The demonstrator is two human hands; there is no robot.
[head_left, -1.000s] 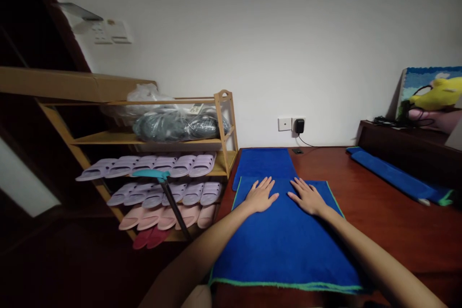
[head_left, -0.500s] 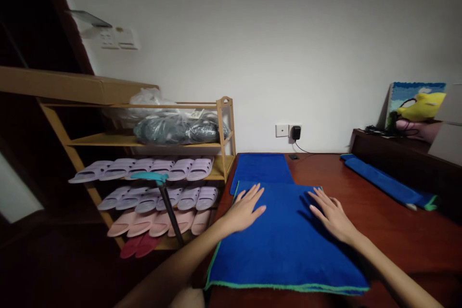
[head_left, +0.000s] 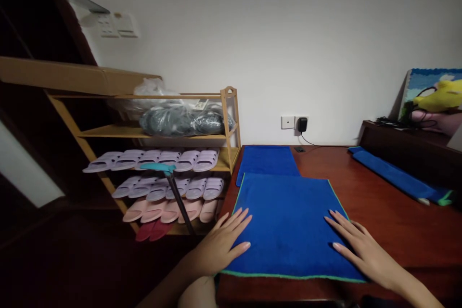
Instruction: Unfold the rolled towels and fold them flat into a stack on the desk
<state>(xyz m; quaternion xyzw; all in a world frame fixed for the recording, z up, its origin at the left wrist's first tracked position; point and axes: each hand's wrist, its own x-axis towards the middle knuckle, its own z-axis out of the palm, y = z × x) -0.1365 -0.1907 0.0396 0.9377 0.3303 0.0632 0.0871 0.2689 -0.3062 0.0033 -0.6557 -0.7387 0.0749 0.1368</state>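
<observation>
A blue towel with green edging (head_left: 288, 226) lies spread on the reddish-brown wooden table (head_left: 390, 231). On its left side my left hand (head_left: 224, 240) rests with fingers spread. My right hand (head_left: 361, 248) lies on the right edge, palm down and fingers apart. Neither hand grips anything. Behind, partly covered by the near towel, is another blue towel (head_left: 269, 160), flat by the wall. A folded blue towel (head_left: 397, 175) lies at the table's right, along a dark raised ledge.
Left of the table stands a wooden shoe rack (head_left: 231, 144) holding lilac slippers (head_left: 205, 160), pink slippers and a plastic-wrapped bundle (head_left: 180, 121). A blue-topped handle (head_left: 176, 195) leans before it. A black plug (head_left: 302, 124) sits in the wall socket. A yellow plush toy (head_left: 442, 97) is at right.
Both hands have slid toward me along the towel, to its near part, and sit farther apart. The near towel looks flatter, its front edge straighter. The view has shifted slightly.
</observation>
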